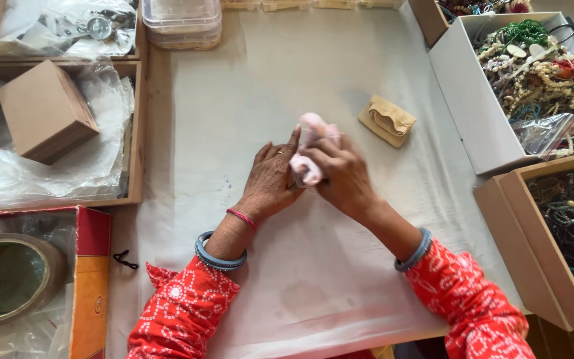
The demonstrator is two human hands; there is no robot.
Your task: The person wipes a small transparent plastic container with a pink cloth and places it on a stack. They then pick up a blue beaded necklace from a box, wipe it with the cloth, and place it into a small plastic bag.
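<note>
The left hand [272,178] and the right hand [341,171] together grasped a small pink fabric pouch [310,154] above the white table covering [247,86]. The left fingers lay flat against the pouch's left side; the right fingers were curled over its right side and front. Just right of the grip and slightly beyond it, a tan pouch [387,119] lay flat. Farther right stood a white box of beaded jewellery [473,113]. Well left of the grip, a brown cardboard box [44,110] rested on clear plastic.
</note>
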